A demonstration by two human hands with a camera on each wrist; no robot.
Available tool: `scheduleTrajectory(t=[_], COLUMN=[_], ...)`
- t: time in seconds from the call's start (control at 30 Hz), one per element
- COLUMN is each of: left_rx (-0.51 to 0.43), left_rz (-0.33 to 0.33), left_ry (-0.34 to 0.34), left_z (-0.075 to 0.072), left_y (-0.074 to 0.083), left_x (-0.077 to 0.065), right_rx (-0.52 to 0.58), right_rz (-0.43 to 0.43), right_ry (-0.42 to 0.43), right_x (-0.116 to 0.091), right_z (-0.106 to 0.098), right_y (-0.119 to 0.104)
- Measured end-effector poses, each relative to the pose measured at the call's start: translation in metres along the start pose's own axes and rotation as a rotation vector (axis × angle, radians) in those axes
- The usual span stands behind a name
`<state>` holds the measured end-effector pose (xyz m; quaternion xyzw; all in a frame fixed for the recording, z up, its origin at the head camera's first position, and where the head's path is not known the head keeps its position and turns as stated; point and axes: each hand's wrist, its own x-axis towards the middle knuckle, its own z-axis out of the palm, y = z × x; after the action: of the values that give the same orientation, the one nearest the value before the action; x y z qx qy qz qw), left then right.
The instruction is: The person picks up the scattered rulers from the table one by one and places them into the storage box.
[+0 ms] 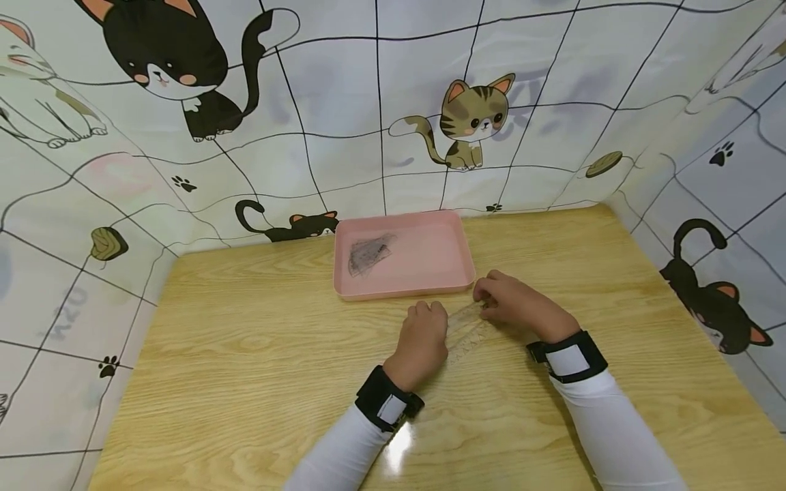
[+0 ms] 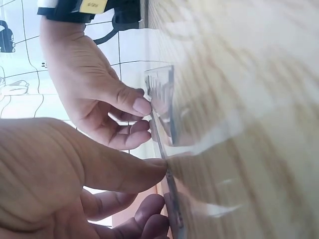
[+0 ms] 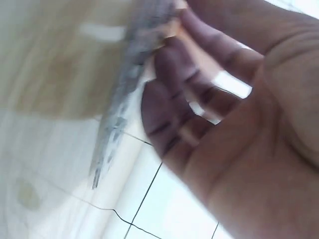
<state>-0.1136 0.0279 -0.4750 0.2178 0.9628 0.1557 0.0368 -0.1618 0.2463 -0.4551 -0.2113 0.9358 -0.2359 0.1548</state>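
Note:
A clear plastic ruler (image 1: 464, 333), thin and see-through with fine dark marks, is held slanting between both hands in front of the tray. My left hand (image 1: 419, 344) pinches its near-left end, thumb on one face and curled fingers behind. At the far-right end, my right hand (image 1: 518, 305) grips it between thumb and fingertips, close to the tray's front right corner. In the left wrist view the ruler (image 2: 163, 99) stands close over the tabletop, its tick marks showing near the right thumb. The right wrist view shows the ruler (image 3: 115, 112) blurred and nearly edge-on.
Behind the hands a shallow pink tray (image 1: 424, 266) stands near the table's back edge. A flat, dark grey, netlike patch (image 1: 368, 254) lies in its left half. Cat-print sheeting (image 1: 344, 82) walls in the back and sides of the wooden table (image 1: 245, 354).

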Motion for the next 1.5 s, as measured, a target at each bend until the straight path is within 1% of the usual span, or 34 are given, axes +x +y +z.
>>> scheduleTrajectory(t=[0.1, 0.2, 0.33, 0.43, 0.53, 0.63, 0.73, 0.8, 0.87, 0.97, 1.07, 1.17, 1.33, 1.5], left_rx=[-0.005, -0.025, -0.06, -0.076, -0.087, -0.095, -0.083, -0.061, -0.016, 0.04, 0.055, 0.025, -0.063, -0.112], left_rz=[0.015, 0.023, 0.034, 0.043, 0.054, 0.061, 0.038, 0.008, -0.015, -0.01, 0.007, -0.013, -0.064, -0.077], left_ry=[0.01, 0.001, -0.004, 0.002, 0.011, 0.02, 0.019, 0.007, -0.012, -0.023, -0.031, -0.07, -0.148, -0.189], left_z=[0.002, 0.003, 0.003, 0.001, -0.001, -0.001, -0.002, -0.003, -0.005, -0.009, -0.012, -0.015, -0.017, -0.019], left_y=[-0.002, -0.004, -0.005, -0.006, -0.007, -0.008, -0.009, -0.01, -0.012, -0.015, -0.016, -0.016, -0.02, -0.023], left_x=[0.001, 0.001, 0.001, 0.0, 0.0, 0.0, 0.0, -0.001, -0.002, -0.004, -0.005, -0.004, -0.001, 0.0], right_rx=[-0.062, -0.109, -0.133, -0.135, -0.119, -0.109, -0.106, -0.106, -0.104, -0.104, -0.107, -0.107, -0.094, -0.105], right_rz=[-0.062, -0.091, -0.122, -0.147, -0.147, -0.135, -0.126, -0.128, -0.128, -0.139, -0.143, -0.133, -0.121, -0.116], right_ry=[0.01, -0.006, -0.024, -0.012, 0.0, -0.006, -0.022, -0.031, -0.037, -0.036, -0.029, -0.016, -0.007, -0.028], right_x=[0.002, 0.004, 0.004, 0.004, 0.004, 0.004, 0.006, 0.006, 0.007, 0.006, 0.006, 0.004, 0.001, 0.001], right_z=[0.003, 0.003, 0.001, 0.001, 0.001, 0.001, 0.0, 0.0, 0.0, 0.0, -0.002, -0.002, -0.002, -0.004], right_y=[0.004, 0.007, 0.01, 0.011, 0.011, 0.011, 0.012, 0.014, 0.015, 0.015, 0.014, 0.014, 0.014, 0.014])
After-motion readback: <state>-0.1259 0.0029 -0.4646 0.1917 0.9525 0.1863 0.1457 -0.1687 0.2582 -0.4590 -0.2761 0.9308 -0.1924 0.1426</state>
